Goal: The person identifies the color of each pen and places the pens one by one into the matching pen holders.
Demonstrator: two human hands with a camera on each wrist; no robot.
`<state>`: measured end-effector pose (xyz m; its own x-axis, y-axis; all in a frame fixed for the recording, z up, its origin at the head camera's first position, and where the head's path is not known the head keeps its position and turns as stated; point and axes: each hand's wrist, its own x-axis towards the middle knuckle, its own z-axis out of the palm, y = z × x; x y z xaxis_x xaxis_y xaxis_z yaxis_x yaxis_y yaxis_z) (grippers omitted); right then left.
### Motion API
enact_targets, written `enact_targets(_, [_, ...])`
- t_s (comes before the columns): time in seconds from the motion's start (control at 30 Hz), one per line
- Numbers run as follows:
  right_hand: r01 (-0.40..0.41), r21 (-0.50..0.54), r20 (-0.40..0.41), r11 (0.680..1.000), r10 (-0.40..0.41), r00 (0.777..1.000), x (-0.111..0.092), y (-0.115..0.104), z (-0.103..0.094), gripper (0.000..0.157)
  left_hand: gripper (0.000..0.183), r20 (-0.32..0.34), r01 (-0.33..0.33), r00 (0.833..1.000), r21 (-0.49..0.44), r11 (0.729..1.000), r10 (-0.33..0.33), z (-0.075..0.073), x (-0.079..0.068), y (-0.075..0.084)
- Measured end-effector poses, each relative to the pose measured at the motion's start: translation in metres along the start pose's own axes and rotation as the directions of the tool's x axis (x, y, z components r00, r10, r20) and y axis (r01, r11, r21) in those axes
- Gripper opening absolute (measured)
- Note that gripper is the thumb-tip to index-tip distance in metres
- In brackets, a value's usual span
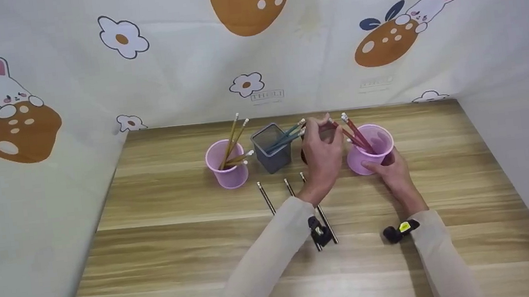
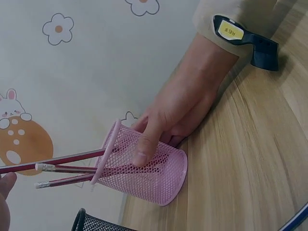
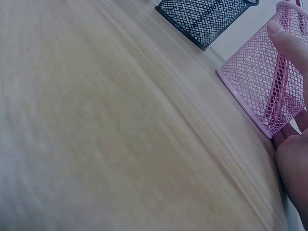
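My left hand (image 1: 322, 154) pinches a red pencil (image 2: 62, 160) near its end, and the pencil's other part is inside the right pink mesh pencil cup (image 1: 358, 162). More red pencils (image 1: 358, 131) with white erasers lean in that cup. Around the cup's side curl the fingers and thumb of my right hand (image 1: 395, 174); it stands upright on the table. In the left wrist view the right thumb (image 2: 144, 149) lies across the mesh. A dark round mesh cup (image 3: 207, 19) is mostly hidden behind the left hand in the head view.
A left pink cup (image 1: 230, 177) holds several yellow pencils (image 1: 232, 144). Beside it stands a grey square mesh holder (image 1: 273, 161) with green-blue pencils (image 1: 285, 139). Black pencils (image 1: 266, 197) lie on the wooden table (image 1: 168, 257), partly under the left forearm. A patterned cloth (image 1: 178, 79) rises behind.
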<state>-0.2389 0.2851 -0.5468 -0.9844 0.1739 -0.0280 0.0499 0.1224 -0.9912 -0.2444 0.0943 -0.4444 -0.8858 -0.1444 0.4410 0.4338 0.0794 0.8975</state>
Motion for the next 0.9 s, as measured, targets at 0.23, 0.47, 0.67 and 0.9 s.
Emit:
enact_targets(0.23, [-0.007, 0.007, 0.011, 1.0, 0.007, 1.0, -0.002, 0.002, 0.0, 0.088, 0.016, 0.037, -0.103, 0.994, 0.019, 0.994, 0.102, 0.006, -0.009, -0.007])
enact_targets(0.47, [0.011, 0.045, 0.011, 0.999, -0.012, 1.0, 0.006, 0.017, -0.003, 0.089, 0.011, 0.041, -0.112, 0.993, 0.049, 0.992, 0.11, 0.011, -0.014, -0.013])
enact_targets(0.67, [0.031, 0.017, -0.019, 0.999, -0.03, 0.999, 0.012, 0.028, -0.004, 0.086, 0.009, 0.038, -0.099, 0.995, 0.143, 0.985, 0.094, 0.014, -0.018, -0.018])
enact_targets(0.9, [0.015, 0.02, -0.01, 1.0, -0.015, 1.0, 0.013, 0.024, -0.003, 0.089, 0.008, 0.043, -0.053, 0.998, 0.206, 0.977, 0.045, 0.014, -0.018, -0.025])
